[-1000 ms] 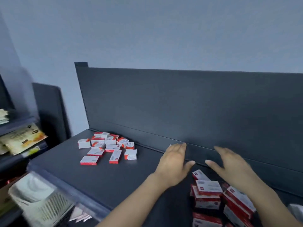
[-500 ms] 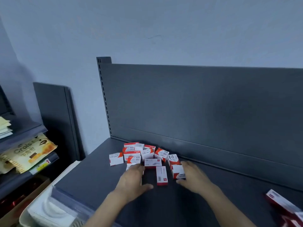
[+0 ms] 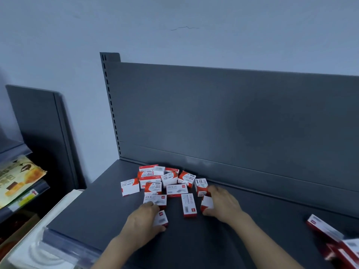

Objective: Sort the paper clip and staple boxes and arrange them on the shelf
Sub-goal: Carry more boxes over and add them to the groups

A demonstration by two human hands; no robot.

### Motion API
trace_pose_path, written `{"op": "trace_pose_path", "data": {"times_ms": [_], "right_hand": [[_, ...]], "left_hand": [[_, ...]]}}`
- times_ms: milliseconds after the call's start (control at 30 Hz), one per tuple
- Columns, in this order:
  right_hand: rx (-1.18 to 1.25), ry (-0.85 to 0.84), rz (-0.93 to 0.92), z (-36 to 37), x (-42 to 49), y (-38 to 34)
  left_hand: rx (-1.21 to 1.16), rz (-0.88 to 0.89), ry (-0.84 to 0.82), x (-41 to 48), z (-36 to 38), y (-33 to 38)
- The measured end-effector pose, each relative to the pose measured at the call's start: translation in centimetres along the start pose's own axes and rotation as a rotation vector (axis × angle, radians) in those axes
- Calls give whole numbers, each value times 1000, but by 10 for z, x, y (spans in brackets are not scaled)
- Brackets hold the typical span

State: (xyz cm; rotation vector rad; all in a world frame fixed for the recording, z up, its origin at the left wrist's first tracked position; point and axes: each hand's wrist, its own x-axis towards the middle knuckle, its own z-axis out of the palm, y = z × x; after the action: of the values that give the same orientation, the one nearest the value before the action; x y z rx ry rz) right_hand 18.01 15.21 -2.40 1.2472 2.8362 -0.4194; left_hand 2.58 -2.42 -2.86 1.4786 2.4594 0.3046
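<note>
One box (image 3: pixel 161 218) is gripped by the left hand (image 3: pixel 142 220), a second box (image 3: pixel 207 203) by the right hand (image 3: pixel 223 207), and the look-alike pile (image 3: pixel 165 181) at the back-left corner of the shelf (image 3: pixel 213 245) could easily be mis-sorted.

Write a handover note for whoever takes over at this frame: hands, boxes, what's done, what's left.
Left grip: holds the near box at the pile's front edge.
Right grip: holds the right box at the pile's right edge.
Things: the mixed pile of small red-and-white boxes, some marked PAPER CLIPS and some 24/6, lies jumbled at the back left of the shelf. The larger boxes lie at the far right.
Done: nothing visibly sorted or lined up.
Left: split the two kinds, then arrange them in rows.
</note>
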Motion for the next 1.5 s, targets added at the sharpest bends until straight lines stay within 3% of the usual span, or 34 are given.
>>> {"op": "trace_pose_path", "data": {"times_ms": [267,467,733,933,1100,1300,1500], "right_hand": [[79,90,-3,-16,-28,4],[147,247,51,-69,-71,42],[115,357,238,-131,-150,169],[82,377,339,-158,-210,296],[70,353,398,-168,-237,379],[146,288,495,-167,-235,438],[211,72,501,-159,-216,455]], "left_hand": [[-49,20,21,11,-18,31],[-142,142,194,23,-36,108],[-225,426,248,30,-11,272],[-232,497,217,28,33,392],[-198,453,173,44,67,447],[-81,269,121,73,86,459],[46,124,5,87,93,451]]}}
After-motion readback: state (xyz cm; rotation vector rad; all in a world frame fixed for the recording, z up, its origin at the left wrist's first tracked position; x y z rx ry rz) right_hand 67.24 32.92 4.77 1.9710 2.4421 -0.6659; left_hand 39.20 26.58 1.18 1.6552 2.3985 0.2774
